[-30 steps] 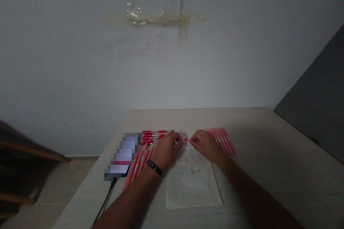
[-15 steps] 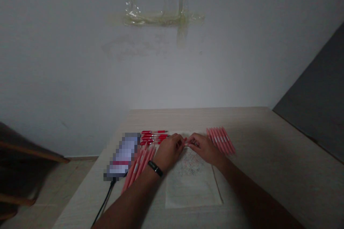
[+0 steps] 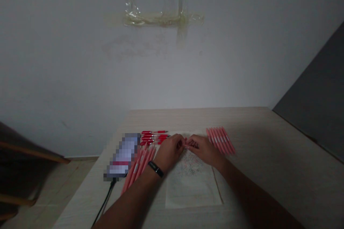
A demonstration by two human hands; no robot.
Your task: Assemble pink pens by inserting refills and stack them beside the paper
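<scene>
My left hand [image 3: 168,153] and my right hand [image 3: 204,149] meet above a white cloth or sheet [image 3: 193,189] with scribbled marks. Between their pinched fingertips is a small pink-red piece, perhaps part of a pen [image 3: 185,142]; the fingers cover most of it. Several red pens [image 3: 154,136] with clear middles lie just beyond my left hand. Closer to my left wrist, long pink sticks, pen-like in shape [image 3: 138,166], lie in a loose bunch. Past my right hand, several pink pens [image 3: 220,140] with pale labels form a neat slanted row.
On the left of the pale wooden table [image 3: 268,186] lies a blurred-out phone-like screen [image 3: 122,155] with a black cable [image 3: 107,196]. A wall [image 3: 228,61] with old tape stands behind the table. Wooden furniture [image 3: 29,150] is at the far left.
My right hand has shifted very slightly, its fingers still close to those of my left hand. The pens and the sheet stay where they were.
</scene>
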